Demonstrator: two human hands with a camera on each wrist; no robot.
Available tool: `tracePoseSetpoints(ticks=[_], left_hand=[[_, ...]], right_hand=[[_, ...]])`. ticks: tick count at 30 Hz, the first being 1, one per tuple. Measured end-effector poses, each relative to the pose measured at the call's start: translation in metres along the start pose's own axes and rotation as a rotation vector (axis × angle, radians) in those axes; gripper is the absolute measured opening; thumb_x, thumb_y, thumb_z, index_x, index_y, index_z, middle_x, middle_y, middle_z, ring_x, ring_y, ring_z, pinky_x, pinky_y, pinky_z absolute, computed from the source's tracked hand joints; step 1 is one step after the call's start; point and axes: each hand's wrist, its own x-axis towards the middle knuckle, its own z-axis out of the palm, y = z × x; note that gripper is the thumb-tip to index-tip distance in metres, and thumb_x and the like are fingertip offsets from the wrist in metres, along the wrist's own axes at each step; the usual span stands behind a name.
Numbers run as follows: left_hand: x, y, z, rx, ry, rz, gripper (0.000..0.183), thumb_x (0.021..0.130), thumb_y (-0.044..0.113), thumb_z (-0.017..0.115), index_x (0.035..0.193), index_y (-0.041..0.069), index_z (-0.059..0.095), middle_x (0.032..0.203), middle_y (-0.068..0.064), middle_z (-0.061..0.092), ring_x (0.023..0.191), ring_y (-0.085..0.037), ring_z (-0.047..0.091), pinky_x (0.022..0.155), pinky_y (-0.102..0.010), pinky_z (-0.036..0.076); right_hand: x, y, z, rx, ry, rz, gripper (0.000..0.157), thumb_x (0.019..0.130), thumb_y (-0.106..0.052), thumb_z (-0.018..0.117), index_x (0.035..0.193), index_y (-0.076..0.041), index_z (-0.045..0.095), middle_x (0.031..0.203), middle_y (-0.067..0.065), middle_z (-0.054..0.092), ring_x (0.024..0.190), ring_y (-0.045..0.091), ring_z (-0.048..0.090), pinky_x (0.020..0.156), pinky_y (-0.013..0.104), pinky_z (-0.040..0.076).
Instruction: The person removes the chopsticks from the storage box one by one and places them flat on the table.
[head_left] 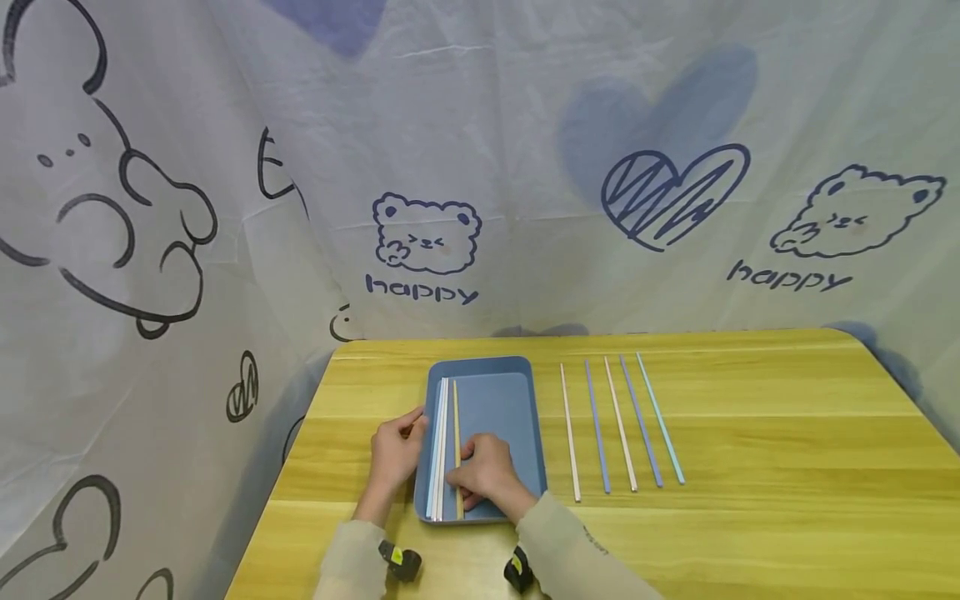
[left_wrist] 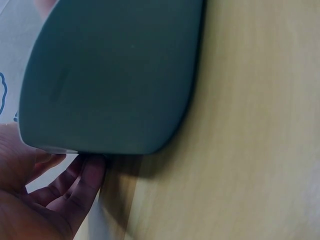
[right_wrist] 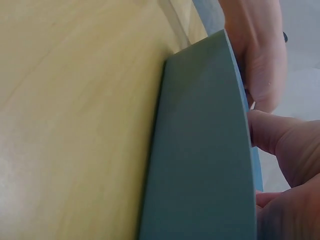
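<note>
A blue-grey tray (head_left: 498,417) stands on the table, and my left hand (head_left: 395,454) holds its left edge. In the left wrist view, my left fingers (left_wrist: 75,192) bend against the tray's outer wall (left_wrist: 115,80). My right hand (head_left: 487,471) is inside the tray, pinching a yellow chopstick (head_left: 456,408) near its lower end. The chopstick lies lengthwise, just right of several pale chopsticks (head_left: 441,442) set side by side along the left wall. In the right wrist view, the tray's wall (right_wrist: 200,150) hides the fingertips and the chopstick.
To the right of the tray, several chopsticks lie spaced apart on the wooden table (head_left: 787,450): two pale pink ones, including the leftmost chopstick (head_left: 570,433), two blue ones, and a turquoise chopstick (head_left: 660,417). A printed cloth (head_left: 525,250) hangs behind and beside the table.
</note>
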Motion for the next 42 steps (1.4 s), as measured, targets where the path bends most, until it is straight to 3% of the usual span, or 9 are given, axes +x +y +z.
tracePoseSetpoints(ticks=[9,20,28,42], left_hand=[[0.0,-0.002,0.001,0.016,0.016,0.032,0.029,0.103,0.014,0.068,0.128,0.003,0.075,0.116,-0.021,0.078,0.093,-0.022,0.071,0.072,-0.023,0.055],[-0.001,0.0,0.0,0.012,0.023,0.015,0.029,0.102,0.015,0.069,0.128,0.004,0.075,0.117,-0.021,0.078,0.095,-0.025,0.071,0.074,-0.027,0.056],[-0.003,0.004,-0.001,0.012,0.019,0.002,0.029,0.103,0.015,0.069,0.129,0.004,0.075,0.118,-0.021,0.078,0.097,-0.026,0.072,0.074,-0.025,0.056],[-0.002,0.002,-0.001,0.027,0.009,0.008,0.03,0.103,0.016,0.067,0.129,0.004,0.074,0.113,-0.021,0.079,0.092,-0.023,0.071,0.071,-0.026,0.054]], right_hand=[[0.001,-0.004,-0.012,-0.033,-0.012,0.024,0.021,0.073,0.004,0.076,0.086,-0.001,0.059,0.057,0.006,0.058,0.035,0.01,0.054,0.044,0.036,0.057],[0.003,-0.016,-0.052,-0.023,-0.058,0.022,0.033,0.08,0.003,0.068,0.112,0.005,0.061,0.061,0.005,0.057,0.041,0.012,0.054,0.054,0.043,0.062],[0.007,-0.016,-0.083,-0.008,0.004,0.054,0.032,0.083,0.0,0.069,0.114,0.003,0.064,0.068,0.009,0.063,0.046,0.015,0.057,0.055,0.044,0.062],[0.008,-0.002,-0.124,0.01,0.073,0.073,0.034,0.083,0.002,0.066,0.116,0.004,0.063,0.073,0.007,0.065,0.054,0.015,0.057,0.05,0.033,0.057]])
